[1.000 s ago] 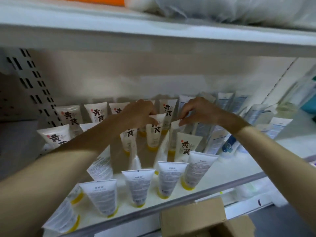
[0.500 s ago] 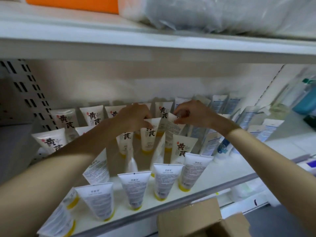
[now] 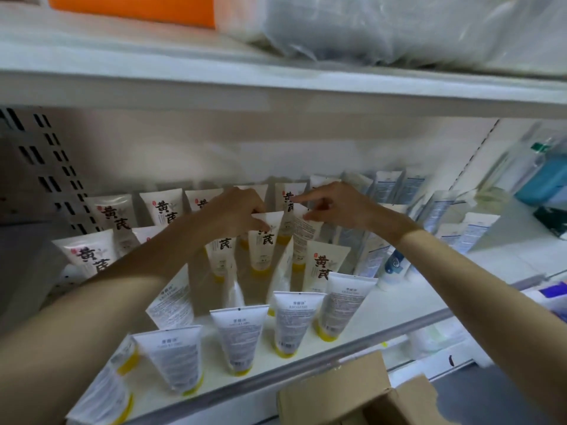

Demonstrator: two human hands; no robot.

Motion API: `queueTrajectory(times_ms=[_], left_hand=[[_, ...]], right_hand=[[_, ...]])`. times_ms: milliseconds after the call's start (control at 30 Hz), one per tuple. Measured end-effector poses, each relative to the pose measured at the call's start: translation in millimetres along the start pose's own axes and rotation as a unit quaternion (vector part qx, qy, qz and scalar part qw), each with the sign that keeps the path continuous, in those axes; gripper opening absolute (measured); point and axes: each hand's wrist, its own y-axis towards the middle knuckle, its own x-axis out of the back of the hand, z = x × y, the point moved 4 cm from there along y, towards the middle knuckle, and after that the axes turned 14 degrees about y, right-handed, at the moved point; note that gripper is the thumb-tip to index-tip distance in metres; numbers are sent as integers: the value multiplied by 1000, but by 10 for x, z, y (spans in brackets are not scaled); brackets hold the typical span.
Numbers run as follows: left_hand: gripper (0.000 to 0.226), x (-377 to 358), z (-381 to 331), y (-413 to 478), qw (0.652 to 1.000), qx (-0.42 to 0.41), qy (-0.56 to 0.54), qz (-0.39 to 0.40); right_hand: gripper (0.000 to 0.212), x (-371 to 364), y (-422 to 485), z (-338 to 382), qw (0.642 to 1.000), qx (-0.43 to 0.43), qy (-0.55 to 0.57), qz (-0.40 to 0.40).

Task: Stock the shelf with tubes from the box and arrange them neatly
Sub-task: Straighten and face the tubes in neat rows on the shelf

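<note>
The left hand [image 3: 236, 211] has its fingers curled and pinches the flat top seam of a labelled tube [image 3: 264, 240], which stands cap-down just under its fingertips. Close beside it, the right hand [image 3: 336, 207] stretches its forefinger toward a back-row tube [image 3: 287, 196] beyond its knuckles. Its thumb and other fingers look to nip the top of a reversed tube [image 3: 302, 233] showing its small print, though that grip is partly hidden.

The step seems to be squaring up the middle row. To do it well, turn the reversed tube so its black lettering faces out like those beside it. Seat both caps flat on the shelf [image 3: 408, 302] and line them up behind the front row [image 3: 239, 335] nearer the wrists. Steer lightly by the seams, since the tubes stand close and one nudge could topple several. The box [image 3: 343, 394] sits below the forearms.
</note>
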Motion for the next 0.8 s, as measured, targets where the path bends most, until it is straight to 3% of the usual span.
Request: queueTrajectory(times_ms=[333,600,800], left_hand=[[19,45,9,-58,1000,3,7,7],[28,95,19,-123,1000,19,22,5],[22,161,-2,-217,999,42,1,-12]], right_hand=[[26,23,-5,75,1000,3,-13,2],[48,128,-10,96,991,-75,2,113],[32,127,-5,106,996,-66,15,51]])
